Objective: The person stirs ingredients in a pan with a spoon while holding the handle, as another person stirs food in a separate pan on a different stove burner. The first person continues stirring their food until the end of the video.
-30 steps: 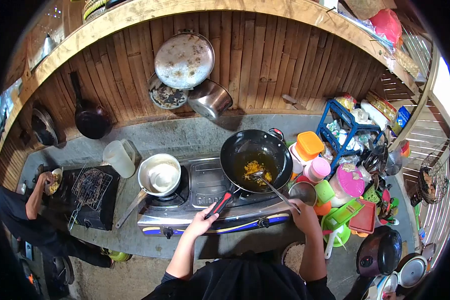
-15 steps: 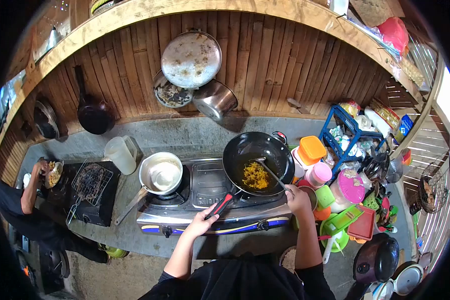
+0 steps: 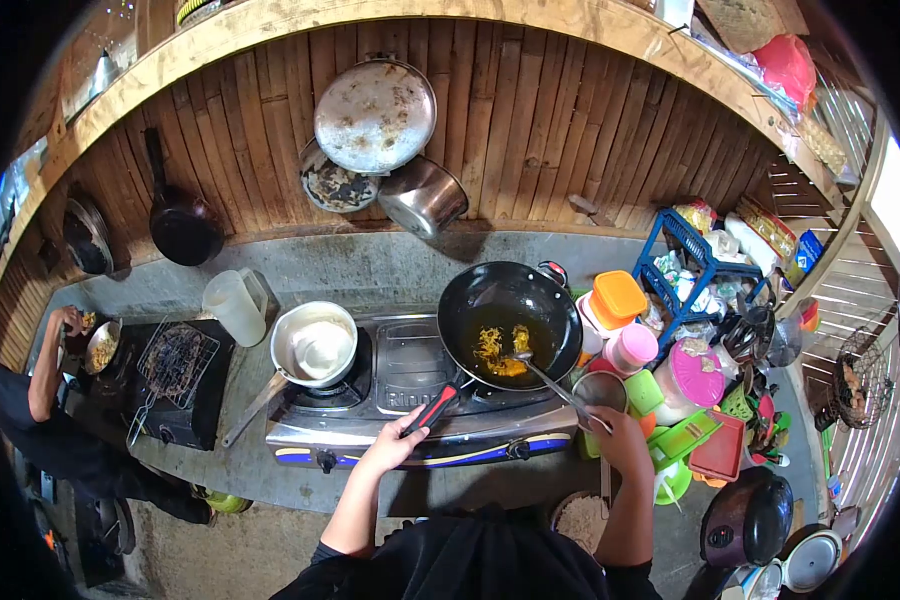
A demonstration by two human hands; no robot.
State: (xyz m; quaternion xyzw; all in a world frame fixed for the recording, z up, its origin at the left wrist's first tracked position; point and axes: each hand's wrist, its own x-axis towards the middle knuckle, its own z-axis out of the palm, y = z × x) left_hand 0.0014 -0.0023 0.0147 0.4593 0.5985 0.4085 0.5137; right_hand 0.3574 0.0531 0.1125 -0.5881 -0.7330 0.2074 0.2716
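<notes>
A black wok [image 3: 470, 300] stands on the right burner of the steel gas stove [image 3: 370, 440]. My left hand [image 3: 395, 445] is closed around the wok's red and black handle [image 3: 432, 408]. Orange-yellow food [image 3: 490, 345] lies in oil at the bottom of the wok, split into clumps. My right hand [image 3: 615, 437] grips a metal spatula [image 3: 560, 390], and its tip rests in the wok among the food. On the left burner sits a white pot [image 3: 315, 345] with pale residue inside and a long wooden handle.
Another person's arm [image 3: 48, 365] is over a small pan [image 3: 103, 347] at the far left, beside a grill rack [image 3: 178, 362]. A plastic jug [image 3: 235, 307] stands behind the pot. Colourful containers [image 3: 695, 375], a blue rack [image 3: 685, 260] and a rice cooker [image 3: 747, 518] are at the right.
My right hand has moved down and right with the spatula, whose tip is now lower in the wok. The food has separated into clumps. At far left, the other person's hand has moved off the pan.
</notes>
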